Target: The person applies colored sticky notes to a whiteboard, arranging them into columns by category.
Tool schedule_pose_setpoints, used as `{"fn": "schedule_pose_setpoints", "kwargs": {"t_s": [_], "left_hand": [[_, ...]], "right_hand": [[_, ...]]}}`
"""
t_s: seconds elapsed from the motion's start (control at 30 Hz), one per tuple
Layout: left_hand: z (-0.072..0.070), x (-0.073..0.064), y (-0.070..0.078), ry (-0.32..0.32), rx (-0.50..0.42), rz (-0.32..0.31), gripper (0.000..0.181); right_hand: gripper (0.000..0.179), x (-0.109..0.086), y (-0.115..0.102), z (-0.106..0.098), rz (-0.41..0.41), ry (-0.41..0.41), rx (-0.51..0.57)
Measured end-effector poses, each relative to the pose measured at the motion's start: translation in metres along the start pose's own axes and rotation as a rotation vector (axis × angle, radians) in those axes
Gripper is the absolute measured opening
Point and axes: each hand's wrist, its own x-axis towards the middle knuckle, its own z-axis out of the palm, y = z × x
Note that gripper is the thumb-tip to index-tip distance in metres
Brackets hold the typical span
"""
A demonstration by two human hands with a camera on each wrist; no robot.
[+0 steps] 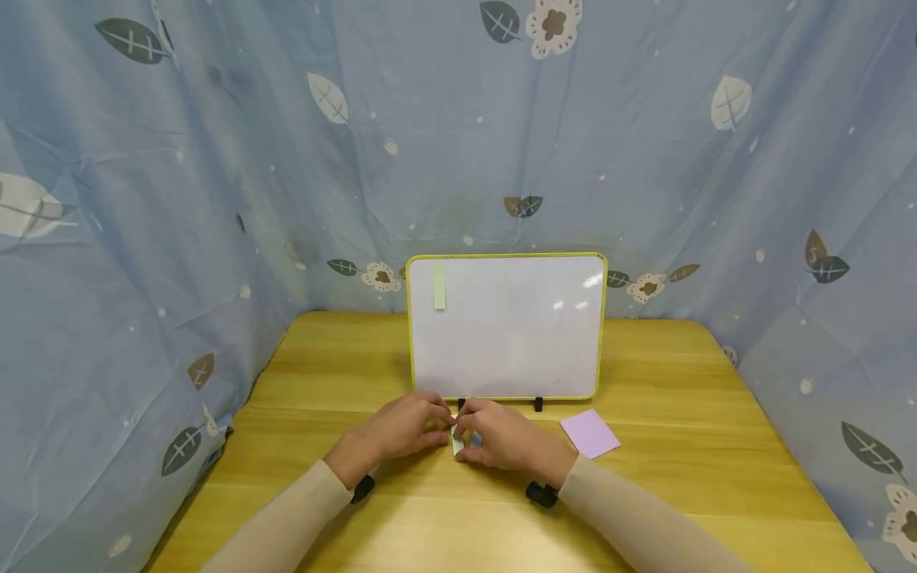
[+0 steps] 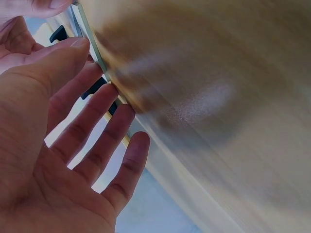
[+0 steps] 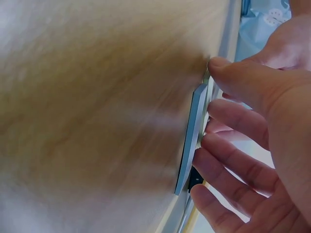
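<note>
A small pale green sticky note pad [image 1: 457, 442] lies on the table between my two hands, in front of the whiteboard [image 1: 501, 334]. My left hand [image 1: 401, 430] is at the pad's left edge, thumb and fingertips against or very near it. In the left wrist view its other fingers [image 2: 126, 162] extend fairly straight. My right hand [image 1: 507, 438] covers the pad's right side and pinches it between thumb and fingers. A blue pad [image 3: 191, 138] lies beside the green one, partly hidden under the right hand in the head view.
A pale green note strip [image 1: 439, 289] is on the whiteboard's upper left. The board stands on black feet [image 1: 539, 404]. To the right of my right hand lies a lilac sticky note pad [image 1: 590, 434]. Patterned blue curtains [image 1: 444, 135] surround the wooden table [image 1: 716, 446].
</note>
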Motion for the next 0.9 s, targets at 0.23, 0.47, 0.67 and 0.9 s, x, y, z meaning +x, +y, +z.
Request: {"fn": "schedule_pose_setpoints", "kwargs": {"t_s": [0.23,0.47,0.67,0.9], "left_hand": [[0.002,-0.002,0.003,0.000,0.005,-0.010,0.020],[0.007,-0.003,0.009,-0.005,-0.016,0.006,0.020],[0.006,-0.004,0.008,0.002,-0.003,-0.017,0.020],[0.004,-0.002,0.008,0.026,-0.001,-0.053,0.020]], "right_hand": [[0.025,-0.001,-0.003,0.005,0.013,0.019,-0.013],[0.020,-0.010,-0.003,0.008,0.000,0.031,-0.033],[0.009,-0.007,-0.005,0.007,-0.008,0.044,-0.020],[0.010,-0.001,-0.007,0.003,0.006,0.085,0.005]]}}
